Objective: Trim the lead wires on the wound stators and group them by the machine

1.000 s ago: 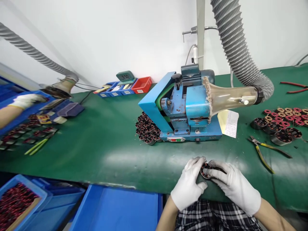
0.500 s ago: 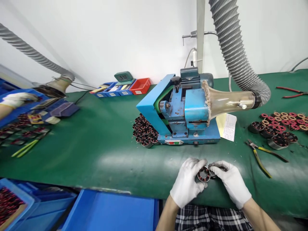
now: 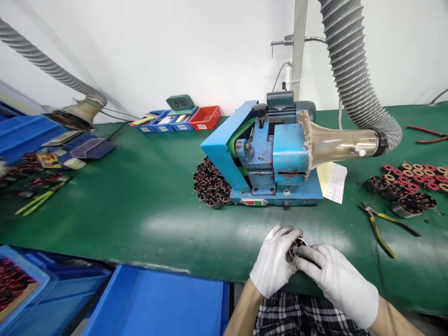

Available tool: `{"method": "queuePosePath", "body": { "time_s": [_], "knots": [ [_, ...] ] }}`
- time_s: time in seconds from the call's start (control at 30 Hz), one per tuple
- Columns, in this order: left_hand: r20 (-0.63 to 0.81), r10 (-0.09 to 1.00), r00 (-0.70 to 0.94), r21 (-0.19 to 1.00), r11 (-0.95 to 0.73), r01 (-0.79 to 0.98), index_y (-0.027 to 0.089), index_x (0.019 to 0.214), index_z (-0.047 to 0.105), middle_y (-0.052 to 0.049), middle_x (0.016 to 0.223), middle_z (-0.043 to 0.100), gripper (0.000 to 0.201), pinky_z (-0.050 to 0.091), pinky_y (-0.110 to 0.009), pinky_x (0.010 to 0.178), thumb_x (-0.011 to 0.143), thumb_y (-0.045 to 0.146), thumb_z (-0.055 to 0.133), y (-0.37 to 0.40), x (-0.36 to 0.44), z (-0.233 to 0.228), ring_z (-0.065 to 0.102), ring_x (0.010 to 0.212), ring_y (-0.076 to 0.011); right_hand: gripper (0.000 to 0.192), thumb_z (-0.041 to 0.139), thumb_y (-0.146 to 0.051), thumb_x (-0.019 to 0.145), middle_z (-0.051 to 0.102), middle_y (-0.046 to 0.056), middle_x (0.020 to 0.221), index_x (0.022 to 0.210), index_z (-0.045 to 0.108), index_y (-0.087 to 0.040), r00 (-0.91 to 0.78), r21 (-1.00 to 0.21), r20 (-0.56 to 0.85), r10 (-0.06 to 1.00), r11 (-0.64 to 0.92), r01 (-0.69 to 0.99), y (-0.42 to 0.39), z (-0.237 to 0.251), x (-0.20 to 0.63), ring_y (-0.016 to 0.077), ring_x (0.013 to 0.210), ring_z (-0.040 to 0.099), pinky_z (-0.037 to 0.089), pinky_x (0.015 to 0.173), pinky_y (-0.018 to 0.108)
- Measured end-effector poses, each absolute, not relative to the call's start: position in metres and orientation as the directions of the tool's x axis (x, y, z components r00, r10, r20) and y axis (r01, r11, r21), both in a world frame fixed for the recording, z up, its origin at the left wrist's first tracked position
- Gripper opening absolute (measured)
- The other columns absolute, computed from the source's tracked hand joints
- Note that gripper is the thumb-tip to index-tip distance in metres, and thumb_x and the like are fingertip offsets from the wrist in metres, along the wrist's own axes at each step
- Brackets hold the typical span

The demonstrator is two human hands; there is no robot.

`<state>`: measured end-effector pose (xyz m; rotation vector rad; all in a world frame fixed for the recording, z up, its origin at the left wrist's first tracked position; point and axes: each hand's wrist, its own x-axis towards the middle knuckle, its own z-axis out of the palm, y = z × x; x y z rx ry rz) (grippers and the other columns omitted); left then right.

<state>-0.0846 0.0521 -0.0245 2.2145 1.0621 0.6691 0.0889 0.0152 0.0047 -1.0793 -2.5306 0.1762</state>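
Observation:
My left hand [image 3: 275,261], in a white glove with greyed fingertips, is closed around a motor stator [image 3: 297,243]. This is a round metal ring with copper windings inside, tilted to face right and held just above the bench near its front edge. The gloved right hand [image 3: 338,275] has its thumb and fingers closed together at the ring's right side, covering its lower right part. Whether the right fingertips also hold something small is hidden. Yellow-handled cutting pliers [image 3: 374,219] lie with handles spread on the bench, right of my hands.
A blue belt machine [image 3: 259,158] with a suction hose [image 3: 362,70] stands ahead. Several stators [image 3: 212,184] sit at its left, more [image 3: 408,206] at right beside wound cores [image 3: 416,175]. Blue bins [image 3: 164,298] stand below the front edge. A co-worker's glove shows at far left.
My right hand has moved left and onto the stator, which the left hand has turned more sideways. The co-worker's hand has mostly left view. The camera view has shifted slightly.

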Motion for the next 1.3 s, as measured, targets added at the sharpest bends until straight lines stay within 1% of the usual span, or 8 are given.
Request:
{"method": "queuePosePath", "body": {
  "time_s": [0.17,0.3,0.4,0.53,0.73,0.97,1.17,1.3],
  "knots": [
    [0.178,0.823,0.539,0.691,-0.495,0.527,0.022,0.109,0.056,-0.005,0.109,0.065,0.042,0.035,-0.046,0.105,0.068,0.019,0.066,0.052,-0.083,-0.028,0.056,0.108,-0.0236,0.025,0.043,-0.009,0.087,0.072,0.007,0.083,0.085,0.066,-0.019,-0.495,-0.518,0.334,0.802,0.595,0.614,0.020,-0.011,0.086,0.0184,0.069,0.064,0.052,0.062,0.031],
    [0.191,0.842,0.505,0.683,-0.484,0.548,0.022,0.105,0.056,-0.007,0.109,0.065,0.047,0.039,-0.049,0.101,0.063,0.026,0.076,0.050,-0.081,-0.030,0.057,0.106,-0.0266,0.012,0.064,-0.024,0.076,0.067,0.001,0.061,0.066,0.061,-0.019,0.039,-0.949,-0.051,0.998,-0.060,0.310,0.027,-0.008,0.078,0.0151,0.056,0.061,0.051,0.053,0.025],
    [0.194,0.856,0.480,0.686,-0.468,0.557,0.022,0.104,0.056,-0.007,0.109,0.063,0.053,0.041,-0.049,0.098,0.057,0.029,0.081,0.048,-0.080,-0.032,0.057,0.105,-0.0278,0.023,0.080,-0.029,0.058,0.063,-0.001,0.054,0.059,0.060,-0.017,0.151,-0.918,-0.351,0.924,-0.308,-0.249,0.034,0.002,0.078,0.0118,0.047,0.056,0.047,0.045,0.022],
    [0.196,0.871,0.451,0.702,-0.446,0.556,0.021,0.099,0.056,-0.006,0.102,0.063,0.054,0.044,-0.047,0.093,0.053,0.030,0.083,0.047,-0.079,-0.032,0.056,0.104,-0.0281,0.031,0.086,-0.033,0.049,0.066,-0.004,0.060,0.064,0.062,-0.021,0.343,-0.795,-0.359,0.868,-0.092,-0.599,0.040,0.015,0.099,0.0093,0.051,0.059,0.049,0.048,0.018],
    [0.178,0.896,0.406,0.711,-0.403,0.577,0.020,0.102,0.053,-0.006,0.100,0.060,0.055,0.048,-0.047,0.084,0.055,0.031,0.079,0.047,-0.077,-0.027,0.057,0.096,-0.0283,0.020,0.077,-0.032,0.059,0.072,0.005,0.072,0.071,0.066,-0.021,0.275,-0.962,-0.271,0.923,-0.267,-0.053,0.026,0.009,0.106,0.0193,0.064,0.067,0.056,0.062,0.030],
    [0.245,0.844,0.478,0.646,-0.509,0.568,0.018,0.107,0.053,-0.009,0.102,0.062,0.046,0.040,-0.049,0.099,0.065,0.027,0.070,0.046,-0.081,-0.032,0.055,0.107,-0.0286,0.032,0.062,-0.033,0.075,0.072,0.006,0.098,0.106,0.062,-0.024,0.087,-0.790,-0.023,0.996,-0.072,0.609,0.008,-0.007,0.078,0.0248,0.085,0.067,0.054,0.076,0.037],
    [0.228,0.853,0.469,0.647,-0.493,0.582,0.020,0.105,0.054,-0.008,0.101,0.063,0.041,0.040,-0.049,0.098,0.067,0.024,0.067,0.045,-0.081,-0.029,0.054,0.108,-0.0277,0.019,0.049,-0.027,0.086,0.073,0.001,0.078,0.084,0.068,-0.027,-0.141,-0.734,-0.080,0.987,0.037,0.678,0.006,-0.001,0.078,0.0206,0.066,0.067,0.052,0.062,0.030],
    [0.238,0.856,0.460,0.658,-0.490,0.571,0.021,0.101,0.056,-0.006,0.096,0.063,0.045,0.041,-0.049,0.096,0.061,0.028,0.075,0.047,-0.080,-0.028,0.055,0.106,-0.0281,0.017,0.050,-0.031,0.085,0.073,0.000,0.074,0.077,0.065,-0.026,-0.030,-0.746,-0.125,0.992,-0.074,0.662,-0.004,-0.011,0.092,0.0201,0.066,0.067,0.051,0.062,0.030]
  ]
}}
